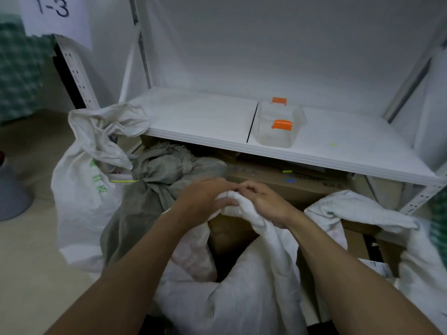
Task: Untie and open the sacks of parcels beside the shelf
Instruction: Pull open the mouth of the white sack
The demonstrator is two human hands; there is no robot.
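White sack (256, 298), neck gripped by both hands (205, 198) (266, 201).

handwritten "1-3" in dark marker on a white paper sign (55, 18), top left, hanging over the top of a perforated shelf post (75, 71). it's the only legible text. white sack (82, 189) at left, beside the shelf, has green printed chars running down its side, too blurred to read. cardboard box (278, 182) under the shelf board shows blue & dark print along its top edge, unreadable. small white label (377, 269) w/ dark print, lower right among the boxes, too small to read.
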